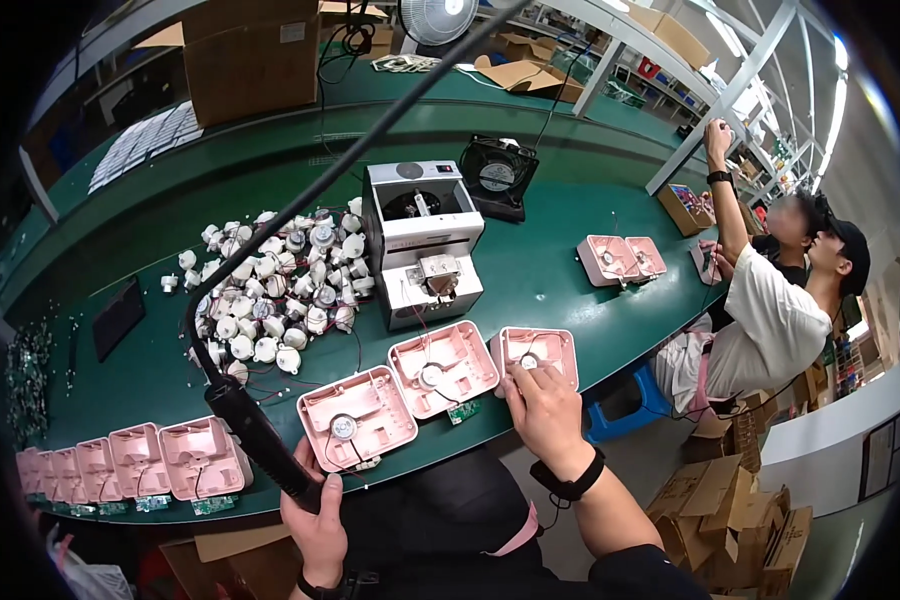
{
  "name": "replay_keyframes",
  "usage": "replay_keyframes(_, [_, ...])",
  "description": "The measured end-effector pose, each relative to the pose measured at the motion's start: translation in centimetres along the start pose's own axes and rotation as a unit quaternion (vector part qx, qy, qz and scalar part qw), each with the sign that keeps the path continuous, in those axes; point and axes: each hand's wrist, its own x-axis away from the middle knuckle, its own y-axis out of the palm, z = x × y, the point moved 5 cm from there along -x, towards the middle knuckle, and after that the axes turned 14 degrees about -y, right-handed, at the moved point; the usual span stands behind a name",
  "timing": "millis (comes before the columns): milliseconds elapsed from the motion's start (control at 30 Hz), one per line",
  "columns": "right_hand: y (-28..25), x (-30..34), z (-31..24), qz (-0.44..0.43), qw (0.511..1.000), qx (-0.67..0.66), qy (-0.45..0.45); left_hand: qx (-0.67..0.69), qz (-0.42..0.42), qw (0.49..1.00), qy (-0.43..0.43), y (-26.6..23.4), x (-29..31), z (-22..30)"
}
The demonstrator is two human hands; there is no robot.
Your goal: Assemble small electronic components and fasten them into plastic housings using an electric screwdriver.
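My left hand (313, 530) closes round the lower end of a black electric screwdriver (260, 440), its thick cable running up and to the right. Those fingers come close to a corner of a pink plastic housing (380, 440), which has a round metal-faced part with wires inside. To its right lies a similar pink housing (450, 395) with a green circuit board (464, 411) at its near edge. Over the rightmost housing of this group (560, 345), my right hand (548, 415) bends its fingers down at the round part; the fingertips are partly hidden.
Behind the housings stands a white screw feeder (425, 245), with a black fan (500, 178) beside it. White wired motors (270, 290) are heaped to its left. More pink housings (195, 460) line the front left edge. Two people (780, 310) sit at right near joined housings (620, 260).
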Motion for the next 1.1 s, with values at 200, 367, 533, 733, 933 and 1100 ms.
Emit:
replay_keyframes(200, [0.9,-1.1,2.1,-0.009,0.999,-0.011,-0.039,-0.062,0.038,0.997,0.024,0.6,-0.3,-0.4])
replay_keyframes(367, [0.6,-2.3,2.8,-0.022,0.997,-0.047,-0.054,-0.121,0.024,0.992,-0.032,1.1,-0.8,-0.7])
replay_keyframes(533, [0.4,-2.9,3.2,-0.003,0.998,-0.05,-0.041,-0.121,0.032,0.992,-0.017,2.3,-0.8,-0.6])
replay_keyframes(733, [1.0,-2.7,6.1,0.013,1.0,-0.019,0.012,-0.126,0.022,0.992,-0.004,3.2,-1.2,-1.4])
replay_keyframes(933, [1.7,-3.9,12.4,0.025,0.999,0.026,0.022,-0.122,0.038,0.991,0.028,3.9,-1.3,-1.0])
replay_keyframes(1100, [2.2,-4.3,16.2,0.025,0.997,0.063,0.028,-0.156,0.093,0.982,0.048,3.5,-0.7,-0.8])
